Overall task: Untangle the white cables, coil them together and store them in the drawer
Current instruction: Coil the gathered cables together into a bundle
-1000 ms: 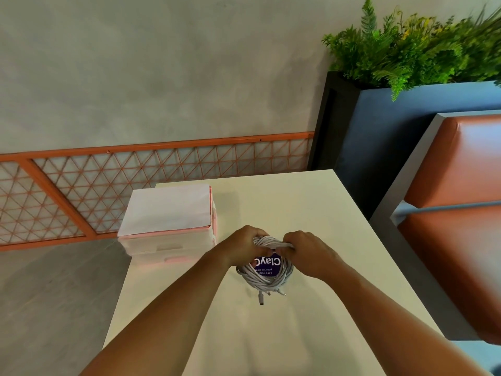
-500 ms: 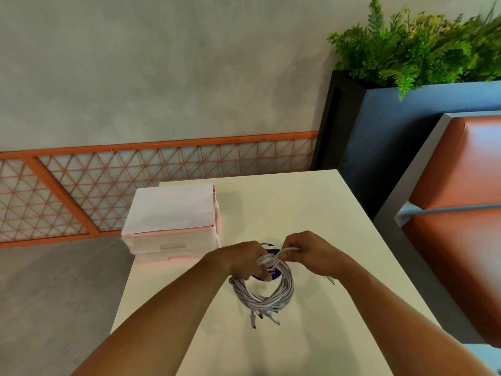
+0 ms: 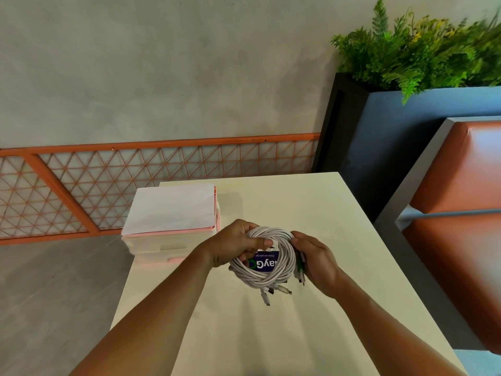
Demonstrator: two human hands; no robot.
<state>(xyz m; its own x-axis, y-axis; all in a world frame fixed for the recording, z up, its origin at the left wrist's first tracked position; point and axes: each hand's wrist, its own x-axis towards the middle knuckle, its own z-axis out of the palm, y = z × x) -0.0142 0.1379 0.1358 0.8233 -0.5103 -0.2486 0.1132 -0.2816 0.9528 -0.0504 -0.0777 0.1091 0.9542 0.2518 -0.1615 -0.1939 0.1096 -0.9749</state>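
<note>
Since half a second ago the right hand (image 3: 317,263) has left the strand at the top of the bundle and moved to its right side, and the white cables (image 3: 271,279) now sit as a round, flatter coil between both hands. The left hand (image 3: 237,246) grips the coil's upper left, thumb laid across the strands and fingers curled under. The right hand's fingers curl round the right edge. Several plugs (image 3: 273,290) hang from the near side. The coil is held above the pale table (image 3: 311,207), over a purple sticker (image 3: 267,264), near the small drawer unit (image 3: 168,241) at the table's left edge.
</note>
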